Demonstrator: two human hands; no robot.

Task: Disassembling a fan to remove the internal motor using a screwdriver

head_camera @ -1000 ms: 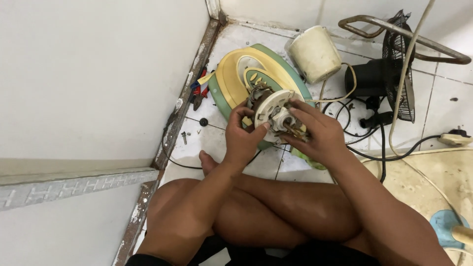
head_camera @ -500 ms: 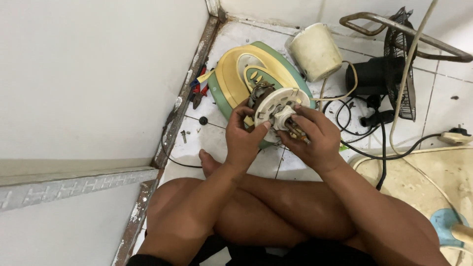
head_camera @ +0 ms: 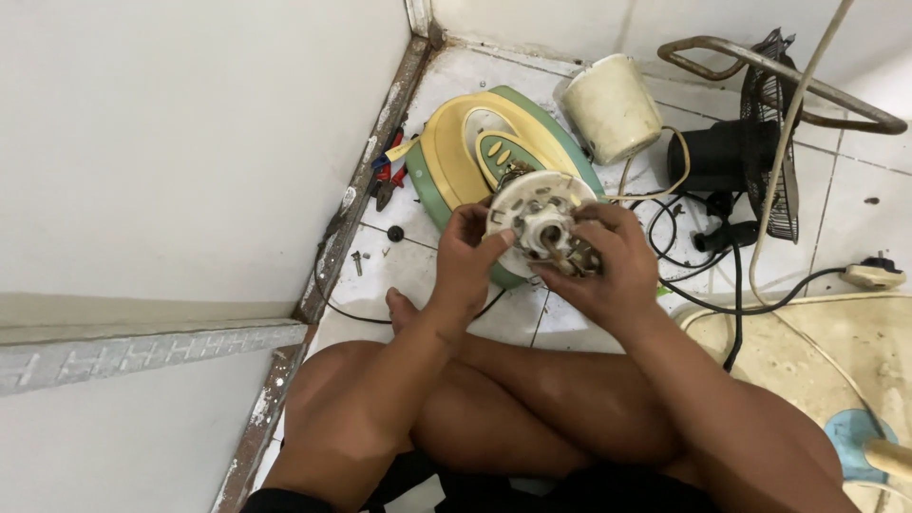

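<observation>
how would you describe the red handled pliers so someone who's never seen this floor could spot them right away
Start at the yellow and green fan base lying on the white tiled floor near the corner of the room. Look just to its left, along the strip where the wall meets the tiles: the pliers lie there. Their red handles set them apart from the small dark screws scattered nearby.

A yellow-green fan base (head_camera: 456, 157) lies on the tiled floor (head_camera: 855, 218), with red pliers (head_camera: 388, 176) at the wall, a white bucket (head_camera: 613, 106), a black fan (head_camera: 750, 157), cables (head_camera: 703, 285) and a plug (head_camera: 872, 275) nearby
</observation>
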